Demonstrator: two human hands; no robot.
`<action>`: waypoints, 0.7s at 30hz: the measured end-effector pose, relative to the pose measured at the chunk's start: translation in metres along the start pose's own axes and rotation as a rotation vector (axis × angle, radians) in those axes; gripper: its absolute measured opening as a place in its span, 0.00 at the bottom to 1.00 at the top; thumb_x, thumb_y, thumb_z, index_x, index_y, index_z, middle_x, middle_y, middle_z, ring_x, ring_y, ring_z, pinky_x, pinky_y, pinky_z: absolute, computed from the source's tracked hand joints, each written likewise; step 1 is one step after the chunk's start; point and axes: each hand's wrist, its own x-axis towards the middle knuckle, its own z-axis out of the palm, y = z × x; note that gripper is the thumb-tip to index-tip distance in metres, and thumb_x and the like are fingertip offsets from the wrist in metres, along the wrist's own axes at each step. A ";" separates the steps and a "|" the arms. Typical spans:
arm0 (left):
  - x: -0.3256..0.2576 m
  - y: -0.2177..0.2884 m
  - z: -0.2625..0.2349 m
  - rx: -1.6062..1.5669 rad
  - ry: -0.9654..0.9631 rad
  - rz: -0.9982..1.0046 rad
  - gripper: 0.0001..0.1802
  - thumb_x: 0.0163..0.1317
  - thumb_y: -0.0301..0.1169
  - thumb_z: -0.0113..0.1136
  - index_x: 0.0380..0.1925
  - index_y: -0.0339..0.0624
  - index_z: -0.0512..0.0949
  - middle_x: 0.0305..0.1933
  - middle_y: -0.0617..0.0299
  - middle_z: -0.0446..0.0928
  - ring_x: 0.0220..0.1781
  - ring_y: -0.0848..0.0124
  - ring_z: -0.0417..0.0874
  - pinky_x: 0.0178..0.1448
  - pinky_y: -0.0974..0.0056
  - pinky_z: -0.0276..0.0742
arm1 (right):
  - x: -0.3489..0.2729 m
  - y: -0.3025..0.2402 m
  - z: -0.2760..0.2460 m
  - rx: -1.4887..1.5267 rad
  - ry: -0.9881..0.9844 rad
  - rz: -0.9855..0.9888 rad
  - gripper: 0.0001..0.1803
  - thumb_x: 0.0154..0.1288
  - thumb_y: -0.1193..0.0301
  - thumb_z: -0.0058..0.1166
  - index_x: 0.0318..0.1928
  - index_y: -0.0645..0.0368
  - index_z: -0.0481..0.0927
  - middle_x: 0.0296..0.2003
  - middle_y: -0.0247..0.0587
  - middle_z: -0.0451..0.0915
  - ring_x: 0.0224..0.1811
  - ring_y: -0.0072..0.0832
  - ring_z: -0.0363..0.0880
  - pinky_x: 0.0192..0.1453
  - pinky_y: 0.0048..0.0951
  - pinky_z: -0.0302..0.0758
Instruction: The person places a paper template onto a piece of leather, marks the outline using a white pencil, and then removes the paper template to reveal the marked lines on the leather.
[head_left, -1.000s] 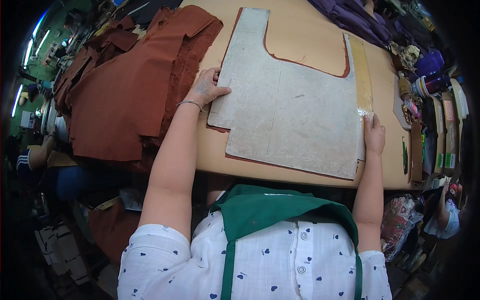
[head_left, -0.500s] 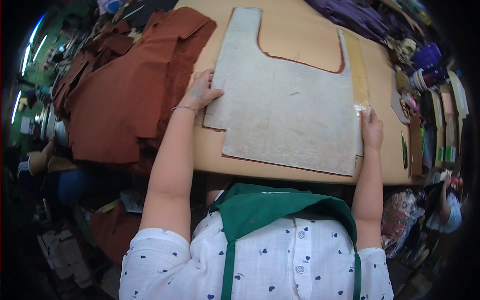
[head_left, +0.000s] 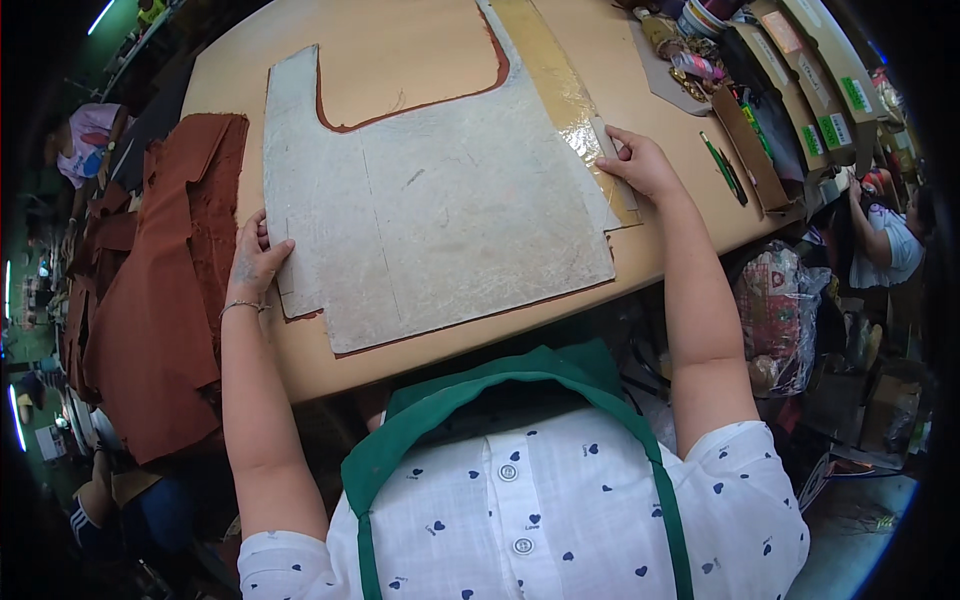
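Left hand (head_left: 258, 262) and right hand (head_left: 640, 165) each grip an edge of the grey pattern board (head_left: 435, 205); keep it flat and square over the brown leather (head_left: 470, 85) beneath

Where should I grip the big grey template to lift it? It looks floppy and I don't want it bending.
Probably by its two side edges, as the hands are placed now: left hand at the left edge, right hand at the right. The template lies flat and wide on the table, so a one-sided grip would likely let it sag.
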 end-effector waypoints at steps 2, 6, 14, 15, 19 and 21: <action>0.000 0.000 0.000 -0.007 -0.005 -0.008 0.38 0.46 0.23 0.63 0.59 0.35 0.60 0.50 0.57 0.62 0.48 0.67 0.73 0.53 0.66 0.72 | 0.000 -0.001 0.000 -0.011 0.000 -0.006 0.38 0.44 0.61 0.68 0.58 0.55 0.70 0.23 0.35 0.72 0.25 0.24 0.71 0.32 0.26 0.71; 0.000 -0.010 -0.004 -0.059 0.005 -0.008 0.38 0.47 0.23 0.63 0.60 0.35 0.59 0.49 0.57 0.64 0.48 0.69 0.73 0.53 0.66 0.72 | -0.002 -0.014 0.000 -0.052 -0.005 0.003 0.37 0.46 0.62 0.67 0.58 0.54 0.70 0.22 0.31 0.68 0.24 0.22 0.68 0.31 0.23 0.68; 0.001 -0.007 -0.003 -0.199 -0.067 -0.030 0.38 0.46 0.20 0.60 0.60 0.32 0.57 0.50 0.56 0.68 0.49 0.70 0.73 0.53 0.67 0.71 | -0.005 -0.014 -0.002 -0.081 0.007 -0.003 0.37 0.47 0.60 0.67 0.59 0.50 0.70 0.21 0.28 0.64 0.23 0.19 0.64 0.29 0.22 0.65; 0.000 -0.008 -0.004 -0.224 -0.057 -0.026 0.38 0.46 0.19 0.59 0.59 0.31 0.56 0.50 0.56 0.68 0.49 0.70 0.73 0.54 0.67 0.71 | -0.005 -0.014 -0.002 -0.088 -0.004 0.003 0.39 0.44 0.58 0.68 0.59 0.50 0.70 0.23 0.34 0.69 0.25 0.24 0.70 0.33 0.25 0.69; 0.000 -0.014 -0.004 -0.306 -0.046 -0.009 0.38 0.46 0.19 0.59 0.59 0.30 0.56 0.50 0.56 0.68 0.49 0.70 0.73 0.54 0.67 0.70 | -0.005 -0.016 -0.001 -0.070 -0.013 0.018 0.38 0.41 0.56 0.69 0.56 0.51 0.73 0.26 0.40 0.75 0.28 0.29 0.75 0.36 0.28 0.73; 0.001 -0.014 -0.004 -0.323 -0.031 -0.028 0.37 0.45 0.20 0.60 0.58 0.30 0.57 0.50 0.56 0.68 0.49 0.70 0.73 0.53 0.67 0.70 | -0.007 -0.016 0.002 -0.014 0.037 0.014 0.33 0.41 0.58 0.69 0.50 0.55 0.76 0.25 0.40 0.75 0.27 0.28 0.74 0.35 0.28 0.72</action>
